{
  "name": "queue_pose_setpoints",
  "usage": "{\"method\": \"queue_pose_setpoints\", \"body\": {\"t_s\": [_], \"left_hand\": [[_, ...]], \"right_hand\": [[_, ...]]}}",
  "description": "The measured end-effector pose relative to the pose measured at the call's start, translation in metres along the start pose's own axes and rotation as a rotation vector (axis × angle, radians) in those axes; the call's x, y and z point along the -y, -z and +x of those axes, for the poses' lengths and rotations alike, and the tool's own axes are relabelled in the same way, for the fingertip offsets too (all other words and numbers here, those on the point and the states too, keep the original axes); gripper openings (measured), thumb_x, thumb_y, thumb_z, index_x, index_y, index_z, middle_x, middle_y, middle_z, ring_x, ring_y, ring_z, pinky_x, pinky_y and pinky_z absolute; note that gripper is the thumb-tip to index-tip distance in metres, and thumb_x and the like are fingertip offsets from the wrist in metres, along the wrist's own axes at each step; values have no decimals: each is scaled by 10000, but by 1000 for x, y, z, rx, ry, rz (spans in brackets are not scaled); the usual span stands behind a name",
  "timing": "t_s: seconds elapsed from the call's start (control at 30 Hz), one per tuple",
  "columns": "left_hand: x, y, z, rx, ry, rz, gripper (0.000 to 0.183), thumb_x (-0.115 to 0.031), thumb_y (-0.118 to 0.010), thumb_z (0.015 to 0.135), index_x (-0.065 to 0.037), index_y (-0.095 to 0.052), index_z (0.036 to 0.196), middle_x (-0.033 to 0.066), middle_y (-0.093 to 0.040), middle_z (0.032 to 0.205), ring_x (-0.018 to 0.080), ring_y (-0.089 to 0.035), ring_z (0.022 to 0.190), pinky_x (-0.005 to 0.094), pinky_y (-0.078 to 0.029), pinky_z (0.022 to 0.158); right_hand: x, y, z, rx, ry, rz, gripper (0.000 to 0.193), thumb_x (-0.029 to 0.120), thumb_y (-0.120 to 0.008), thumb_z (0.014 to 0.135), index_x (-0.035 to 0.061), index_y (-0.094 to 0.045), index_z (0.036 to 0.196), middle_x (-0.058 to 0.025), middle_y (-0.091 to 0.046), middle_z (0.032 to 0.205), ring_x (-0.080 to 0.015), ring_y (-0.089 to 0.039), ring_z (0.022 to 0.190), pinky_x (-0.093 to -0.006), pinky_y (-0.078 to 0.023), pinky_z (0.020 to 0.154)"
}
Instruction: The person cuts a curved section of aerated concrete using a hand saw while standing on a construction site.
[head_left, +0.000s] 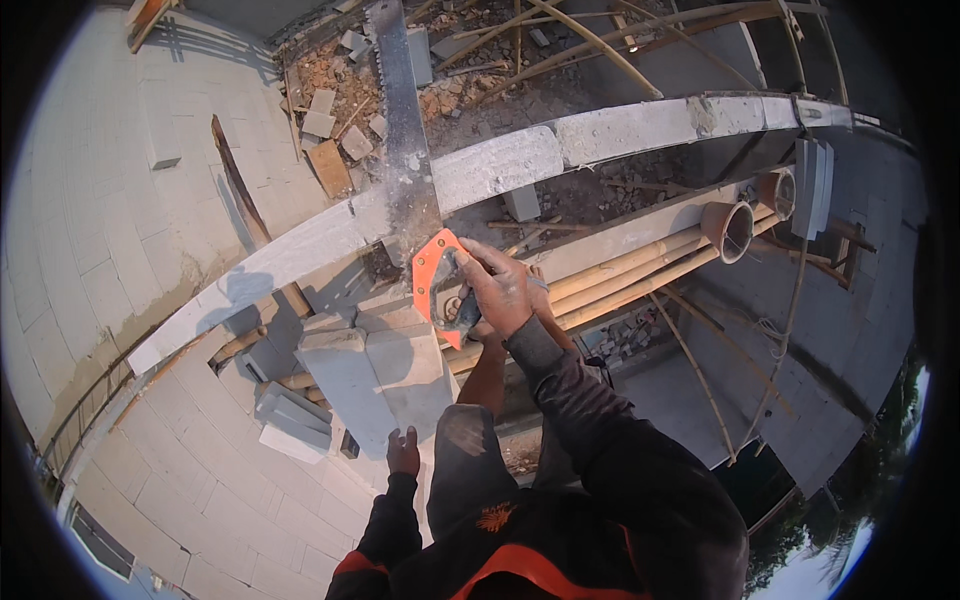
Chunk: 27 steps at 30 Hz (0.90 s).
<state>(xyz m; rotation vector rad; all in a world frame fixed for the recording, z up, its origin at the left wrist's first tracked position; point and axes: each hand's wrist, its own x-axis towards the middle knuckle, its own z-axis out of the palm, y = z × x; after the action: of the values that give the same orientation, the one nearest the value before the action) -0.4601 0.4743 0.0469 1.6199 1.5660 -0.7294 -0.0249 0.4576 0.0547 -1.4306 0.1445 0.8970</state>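
Observation:
My right hand (500,285) is wrapped round the orange-and-black handle of a hand saw (402,130). The saw's long dusty blade points away from me and crosses above the pale concrete beam (500,165). Lower and to the left, my left hand (404,452) has its fingers apart at the near edge of a light grey building block (410,365); whether it presses on the block I cannot tell. A second grey block (345,385) stands against that one on its left. Beneath the handle, the saw sits close to the blocks' far end.
Bamboo poles (630,265) run to the right, with two brownish buckets (727,235) near their far end. More grey blocks (295,420) lie at the left. Rubble (330,120) and broken bricks cover the ground beyond the beam. Block walls (110,210) rise at the left.

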Motion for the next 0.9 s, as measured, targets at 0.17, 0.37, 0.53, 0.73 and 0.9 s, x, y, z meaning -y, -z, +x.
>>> {"method": "queue_pose_setpoints", "body": {"t_s": [0.17, 0.37, 0.53, 0.73, 0.9], "left_hand": [[-27, 31, 9, 18, -25, 40, 732, -525, -590, 943, 86, -497, 1336, 296, -655, 1157, 402, -634, 1096, 448, -487, 940], [-43, 43, 29, 32, -22, 153, 733, -546, -580, 935, 53, -496, 1351, 293, -646, 1186, 401, -627, 1116, 452, -472, 960], [-68, 41, 29, 39, -18, 226, 737, -544, -586, 927, 48, -491, 1355, 304, -630, 1219, 415, -610, 1157, 453, -460, 986], [-85, 46, 33, 13, -60, 223, 733, -538, -593, 925, 49, -491, 1351, 327, -624, 1225, 430, -600, 1187, 465, -460, 999], [-81, 48, 35, 18, -62, 296, 728, -535, -606, 923, 56, -497, 1335, 331, -632, 1197, 439, -605, 1169, 470, -464, 993]], "right_hand": [[17, 97, 13, -386, 255, 178, 323, 141, -621, 993, -45, -642, 1256, -5, -657, 924, -33, -552, 745, -209, -494, 628], [5, 120, 3, -345, 190, 123, 324, 131, -671, 962, -22, -660, 1247, -4, -660, 937, -42, -563, 735, -211, -500, 627], [23, 141, 5, -286, 153, 215, 322, 143, -671, 965, -45, -663, 1227, -27, -670, 909, -55, -574, 723, -230, -496, 619], [-21, 131, 7, -380, 261, 183, 326, 134, -651, 975, -56, -649, 1239, -50, -692, 935, -71, -591, 692, -226, -501, 611], [7, 112, -10, -212, 129, -4, 337, 134, -640, 979, -63, -636, 1252, -54, -693, 925, -75, -577, 600, -226, -507, 572]]}}
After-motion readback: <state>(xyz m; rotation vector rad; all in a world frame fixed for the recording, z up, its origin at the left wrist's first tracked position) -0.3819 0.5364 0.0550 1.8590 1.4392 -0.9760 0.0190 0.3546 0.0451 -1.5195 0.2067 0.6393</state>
